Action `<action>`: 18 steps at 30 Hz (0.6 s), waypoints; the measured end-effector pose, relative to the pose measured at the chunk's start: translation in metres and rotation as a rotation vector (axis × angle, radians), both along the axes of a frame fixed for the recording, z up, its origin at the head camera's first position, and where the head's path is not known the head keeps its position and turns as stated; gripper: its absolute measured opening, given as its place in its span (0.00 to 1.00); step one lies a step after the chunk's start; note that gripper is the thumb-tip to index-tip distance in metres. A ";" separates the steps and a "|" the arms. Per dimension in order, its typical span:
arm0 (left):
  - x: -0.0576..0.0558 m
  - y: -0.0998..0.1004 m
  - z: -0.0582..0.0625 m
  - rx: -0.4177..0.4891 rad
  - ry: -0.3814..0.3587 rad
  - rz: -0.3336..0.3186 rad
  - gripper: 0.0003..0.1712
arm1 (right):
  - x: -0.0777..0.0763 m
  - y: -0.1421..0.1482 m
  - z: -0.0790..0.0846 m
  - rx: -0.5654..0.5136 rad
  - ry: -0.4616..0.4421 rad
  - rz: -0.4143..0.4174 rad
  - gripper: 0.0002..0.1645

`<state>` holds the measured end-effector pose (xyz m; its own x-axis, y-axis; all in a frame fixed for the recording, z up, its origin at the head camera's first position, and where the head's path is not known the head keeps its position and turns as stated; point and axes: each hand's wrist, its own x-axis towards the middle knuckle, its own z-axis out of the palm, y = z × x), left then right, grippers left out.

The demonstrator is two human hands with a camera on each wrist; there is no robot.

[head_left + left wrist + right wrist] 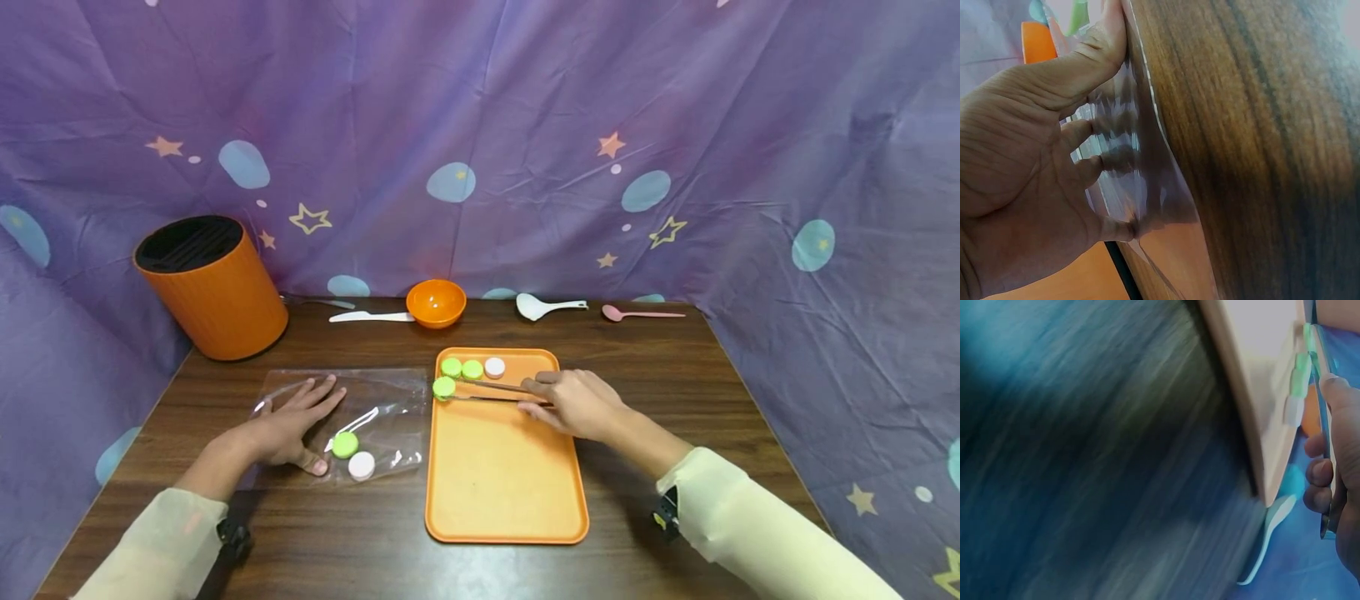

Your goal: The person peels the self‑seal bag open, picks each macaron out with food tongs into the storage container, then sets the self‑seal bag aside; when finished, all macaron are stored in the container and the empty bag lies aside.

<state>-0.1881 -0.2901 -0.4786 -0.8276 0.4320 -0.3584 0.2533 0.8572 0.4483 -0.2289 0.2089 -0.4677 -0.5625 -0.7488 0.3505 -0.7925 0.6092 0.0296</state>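
In the head view my right hand [583, 406] grips a pair of metal tongs [491, 385] over the orange tray [506, 492]. The tips of the tongs come to either side of a light green disc [444, 388] by the tray's left edge. Two more green discs [472, 369] and a white disc [494, 367] form a row at the tray's far end. On a clear plastic bag [397, 392] rests my left hand [285, 429], its fingers spread. Near its thumb, a green disc [345, 445] and a white disc [362, 466] show at the bag.
An orange knife block [217, 292] stands at the back left. Along the back edge lie a white knife [367, 317], an orange bowl [436, 303], a white ladle [536, 307] and a pink spoon [637, 314]. A purple curtain [525, 108] hangs behind the table.
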 end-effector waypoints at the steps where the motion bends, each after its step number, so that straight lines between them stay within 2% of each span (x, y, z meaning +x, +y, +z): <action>1: 0.002 0.003 0.006 -0.005 -0.002 0.000 0.76 | -0.001 0.002 -0.002 -0.002 0.000 -0.004 0.18; 4: 0.008 0.010 0.019 -0.021 -0.013 0.015 0.75 | -0.002 0.007 -0.007 -0.005 -0.001 -0.011 0.17; 5: 0.007 0.009 0.018 -0.021 -0.010 0.012 0.75 | -0.003 0.008 -0.008 -0.008 -0.004 -0.011 0.17; 10: -0.004 -0.006 -0.010 -0.002 0.006 0.002 0.79 | -0.005 0.010 -0.014 -0.032 -0.017 0.000 0.14; 12: -0.006 -0.008 -0.015 -0.003 0.000 0.009 0.79 | -0.005 0.010 -0.015 -0.037 -0.025 0.003 0.14; 14: -0.004 -0.005 -0.009 -0.006 0.000 0.003 0.79 | -0.005 0.010 -0.016 -0.037 -0.034 0.004 0.14; 18: 0.003 0.006 0.010 -0.007 -0.020 0.013 0.76 | -0.004 0.009 -0.015 -0.035 -0.060 -0.004 0.15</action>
<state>-0.1854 -0.2845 -0.4683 -0.8259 0.4184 -0.3781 0.2328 0.8636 0.4471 -0.2326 0.2182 -0.4826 -0.5864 -0.7342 0.3422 -0.7896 0.6124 -0.0391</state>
